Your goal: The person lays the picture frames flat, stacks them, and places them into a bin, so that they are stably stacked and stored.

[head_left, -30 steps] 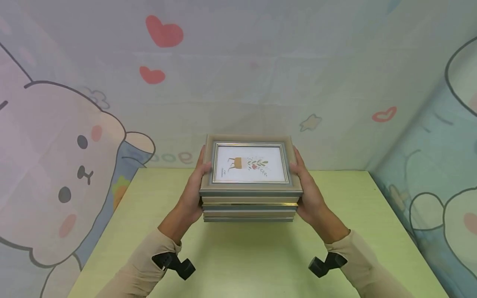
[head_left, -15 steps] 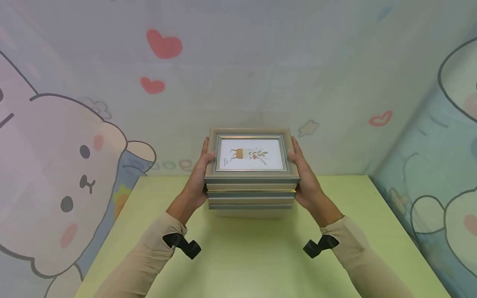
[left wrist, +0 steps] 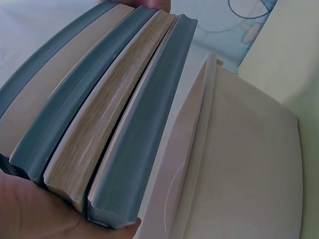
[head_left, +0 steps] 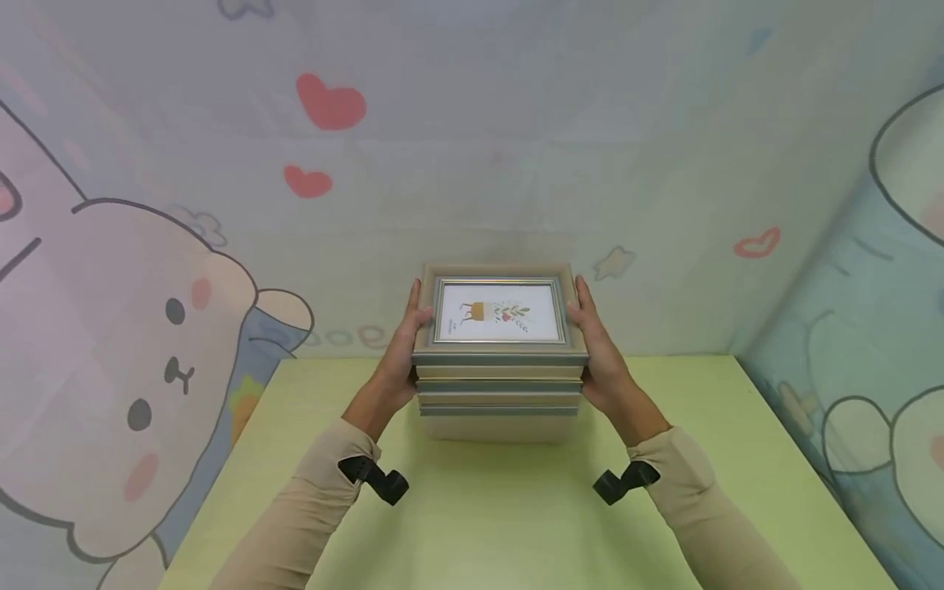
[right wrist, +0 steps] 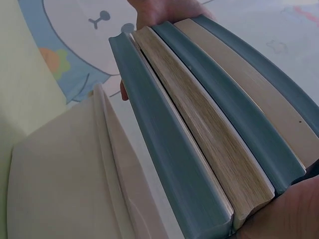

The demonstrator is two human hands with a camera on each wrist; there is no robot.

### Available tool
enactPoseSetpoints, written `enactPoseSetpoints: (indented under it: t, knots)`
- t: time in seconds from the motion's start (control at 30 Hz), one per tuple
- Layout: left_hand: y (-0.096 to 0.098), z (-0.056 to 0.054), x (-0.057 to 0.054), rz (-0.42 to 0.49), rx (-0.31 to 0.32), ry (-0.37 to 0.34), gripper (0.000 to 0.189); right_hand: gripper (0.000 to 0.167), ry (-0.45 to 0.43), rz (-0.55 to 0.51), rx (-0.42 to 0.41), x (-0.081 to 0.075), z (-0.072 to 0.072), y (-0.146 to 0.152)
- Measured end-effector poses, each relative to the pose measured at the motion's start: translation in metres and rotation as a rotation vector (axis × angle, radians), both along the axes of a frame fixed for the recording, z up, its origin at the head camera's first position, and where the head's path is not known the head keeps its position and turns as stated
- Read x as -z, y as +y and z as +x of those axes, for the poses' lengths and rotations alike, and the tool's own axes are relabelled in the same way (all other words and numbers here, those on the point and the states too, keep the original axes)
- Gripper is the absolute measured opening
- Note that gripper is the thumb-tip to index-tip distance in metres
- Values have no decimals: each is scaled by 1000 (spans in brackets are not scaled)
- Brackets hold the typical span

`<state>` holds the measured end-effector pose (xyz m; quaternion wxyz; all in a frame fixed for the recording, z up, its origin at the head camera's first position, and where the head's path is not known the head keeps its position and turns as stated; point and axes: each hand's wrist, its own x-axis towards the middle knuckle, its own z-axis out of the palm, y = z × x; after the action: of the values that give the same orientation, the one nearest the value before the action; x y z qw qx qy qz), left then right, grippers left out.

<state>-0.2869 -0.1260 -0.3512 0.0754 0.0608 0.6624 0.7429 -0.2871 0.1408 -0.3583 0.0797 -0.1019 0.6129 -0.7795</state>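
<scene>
A stack of several picture frames (head_left: 500, 385) is held level between both hands in the head view. The top frame (head_left: 501, 313) faces up and shows a drawing of a plant in a brown, legged pot. My left hand (head_left: 396, 356) grips the stack's left end, thumb over the top edge. At the right end, my right hand (head_left: 605, 360) holds it the same way. Blue and beige frame edges (left wrist: 114, 99) fill the left wrist view. Below the stack stands a pale box (left wrist: 249, 149) with a rim; a gap separates them in both wrist views.
The box (right wrist: 60, 174) stands on a light green table (head_left: 487, 524), near its back edge. Behind the table hangs a printed cloth backdrop (head_left: 472, 188) with hearts and cartoon animals; another printed side (head_left: 870, 328) rises at the right.
Both hands have carried the stack away from the person, toward the back of the table. The pale box now shows beneath it. The head view has tilted up slightly.
</scene>
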Motion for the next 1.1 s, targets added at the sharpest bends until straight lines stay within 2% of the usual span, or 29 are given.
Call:
enactPoseSetpoints:
  t: [0.23, 0.37, 0.87, 1.1]
  knots:
    - [2, -9, 6, -43, 22, 3, 70, 59, -17, 11, -6, 7, -7, 4]
    - [2, -13, 6, -56, 30, 25, 70, 58, -21, 4, -13, 9, -13, 5]
    - [-3, -44, -17, -94, 46, 30, 70, 58, -3, -72, -13, 3, -43, -2]
    - [-4, -55, -16, -84, 42, 16, 70, 57, -23, -70, -8, 1, -53, -5]
